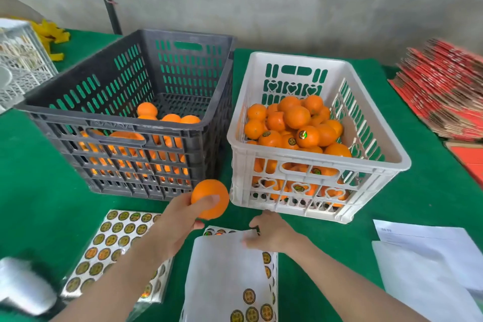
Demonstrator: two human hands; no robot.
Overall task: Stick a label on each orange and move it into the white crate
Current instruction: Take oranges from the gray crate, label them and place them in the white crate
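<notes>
my left hand (180, 219) curled round an orange (210, 197), held before the gap between grey crate (78, 115) and white crate (376, 123), my right hand (270, 234) pinching the top edge of the label sheet (227, 269)

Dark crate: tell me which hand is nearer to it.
Left. The left hand, gripping an orange, is just in front of the near right corner of the dark crate; the right hand is further right, holding a label sheet before the white crate.
</notes>
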